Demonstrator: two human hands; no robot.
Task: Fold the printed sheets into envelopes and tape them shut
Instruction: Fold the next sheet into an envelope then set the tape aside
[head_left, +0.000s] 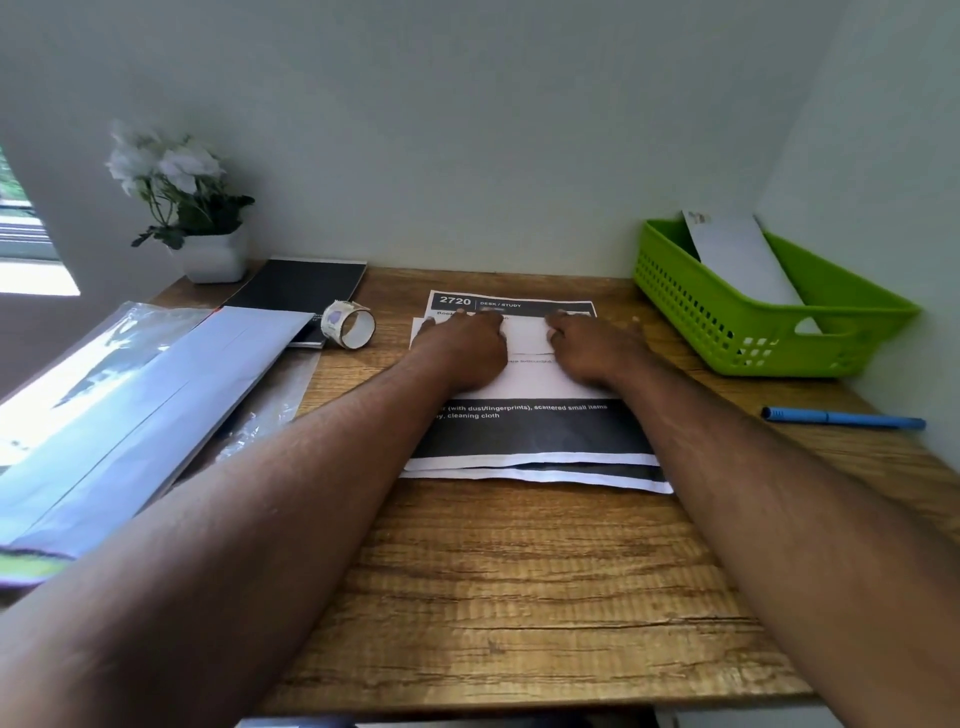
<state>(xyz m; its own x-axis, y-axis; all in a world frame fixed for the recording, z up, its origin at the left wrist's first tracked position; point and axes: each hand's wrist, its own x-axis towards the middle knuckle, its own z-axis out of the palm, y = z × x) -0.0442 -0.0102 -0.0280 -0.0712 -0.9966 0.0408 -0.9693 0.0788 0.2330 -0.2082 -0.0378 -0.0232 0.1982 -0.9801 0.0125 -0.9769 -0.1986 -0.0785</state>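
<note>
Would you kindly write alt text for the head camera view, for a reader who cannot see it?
Both hands, left and right, press a partly folded printed sheet flat on a wooden desk. A tape roll lies to the left, a green basket holding an envelope and a blue pen to the right.
</note>
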